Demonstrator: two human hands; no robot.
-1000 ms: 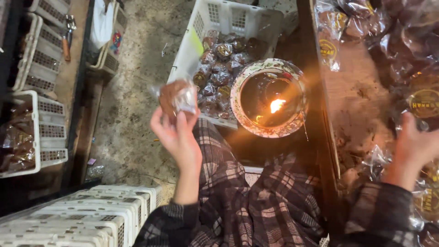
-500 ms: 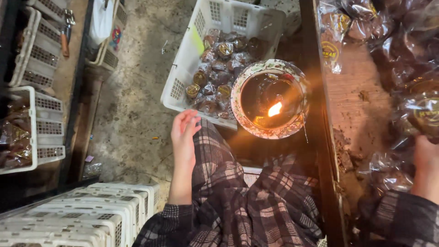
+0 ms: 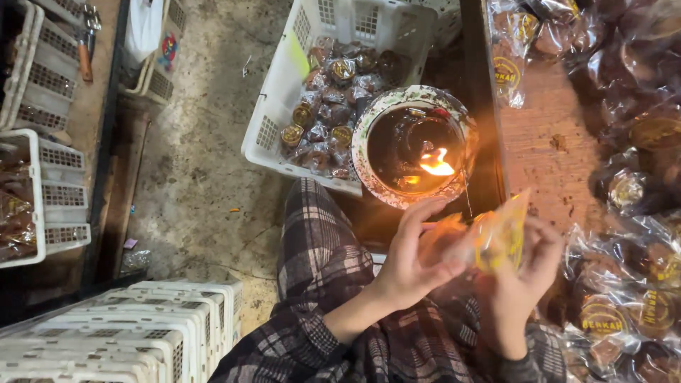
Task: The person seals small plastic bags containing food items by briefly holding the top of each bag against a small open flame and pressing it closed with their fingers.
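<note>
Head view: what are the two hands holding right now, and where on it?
Both hold one clear wrapped packet: the left hand grips its left end, the right hand its right side near the yellow label, just below the burning lamp bowl.

Wooden table (image 3: 550, 152) with wrapped pastries (image 3: 624, 312); concrete floor (image 3: 202, 163) under white crates (image 3: 284, 135).

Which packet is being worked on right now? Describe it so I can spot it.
Start at the bowl with the flame; just below it, both hands meet. The clear packet sits between left hand and right hand, glowing orange-yellow and off the table, unlike the others.
</note>
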